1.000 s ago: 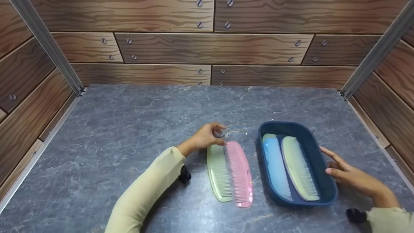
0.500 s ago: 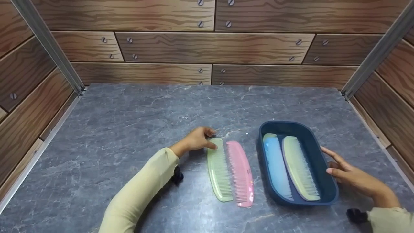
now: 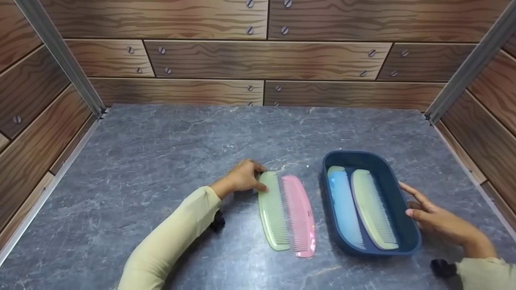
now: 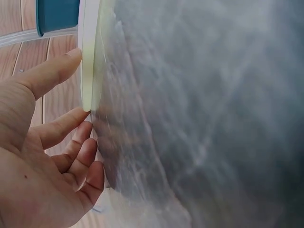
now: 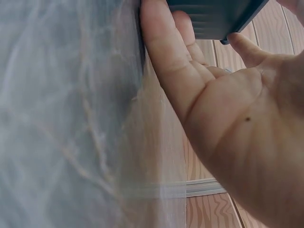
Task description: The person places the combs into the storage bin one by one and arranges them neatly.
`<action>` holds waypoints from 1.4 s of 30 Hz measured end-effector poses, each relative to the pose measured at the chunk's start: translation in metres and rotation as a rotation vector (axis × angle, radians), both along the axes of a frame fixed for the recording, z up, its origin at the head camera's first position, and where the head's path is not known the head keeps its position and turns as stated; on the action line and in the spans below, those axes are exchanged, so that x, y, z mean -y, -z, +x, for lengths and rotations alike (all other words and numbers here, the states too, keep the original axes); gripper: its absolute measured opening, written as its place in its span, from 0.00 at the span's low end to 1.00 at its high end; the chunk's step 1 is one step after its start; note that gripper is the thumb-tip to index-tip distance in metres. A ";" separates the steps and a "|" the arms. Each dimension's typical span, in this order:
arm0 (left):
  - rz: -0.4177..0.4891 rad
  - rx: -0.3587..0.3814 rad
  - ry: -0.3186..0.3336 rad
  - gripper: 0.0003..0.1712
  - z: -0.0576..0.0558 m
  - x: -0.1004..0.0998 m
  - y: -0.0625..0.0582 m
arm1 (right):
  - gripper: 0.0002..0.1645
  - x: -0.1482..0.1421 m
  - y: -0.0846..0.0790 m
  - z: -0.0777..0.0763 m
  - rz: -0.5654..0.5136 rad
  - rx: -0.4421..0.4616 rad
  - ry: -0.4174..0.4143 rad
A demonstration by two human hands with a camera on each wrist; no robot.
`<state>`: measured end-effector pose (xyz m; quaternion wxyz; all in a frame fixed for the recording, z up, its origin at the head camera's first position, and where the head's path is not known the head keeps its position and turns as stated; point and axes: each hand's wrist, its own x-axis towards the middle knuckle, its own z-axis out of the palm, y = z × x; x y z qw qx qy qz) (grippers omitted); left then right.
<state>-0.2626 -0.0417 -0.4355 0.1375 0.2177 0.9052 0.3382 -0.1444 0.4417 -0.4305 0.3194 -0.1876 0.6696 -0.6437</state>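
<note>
My left hand (image 3: 242, 176) is at the far end of a light green comb (image 3: 273, 217) on the table. Its thumb lies on the comb's upper face and the index fingertip meets the comb's end, as the left wrist view shows on the comb (image 4: 88, 78). Beside it, teeth toward teeth, lies a pink comb (image 3: 300, 217). My right hand (image 3: 447, 221) rests against the right side of a dark blue plastic box (image 3: 411, 237), fingers extended along the outer wall. In the right wrist view the thumb touches the rim of the box (image 5: 213, 21).
Inside the box lie a blue comb (image 3: 344, 209), covering most of a green one, and a pale yellow-green comb (image 3: 371, 209) to its right. The grey marbled table (image 3: 181, 141) is walled by wood-patterned panels (image 3: 262, 60) and metal corner posts (image 3: 60, 56).
My left hand has drawn back left from above the combs, uncovering the green comb's far end, and its thumb and index finger have come down onto it. The right hand and box stay put.
</note>
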 end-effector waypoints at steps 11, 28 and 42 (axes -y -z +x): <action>-0.030 0.034 -0.026 0.32 0.001 -0.005 -0.004 | 0.41 0.000 -0.001 -0.001 0.057 -0.030 0.015; 0.037 0.172 -0.034 0.26 -0.001 -0.011 -0.006 | 0.41 0.001 -0.002 0.001 0.158 -0.078 0.048; -0.099 0.105 0.216 0.34 -0.011 -0.011 -0.014 | 0.41 0.000 -0.002 0.001 0.145 -0.057 0.046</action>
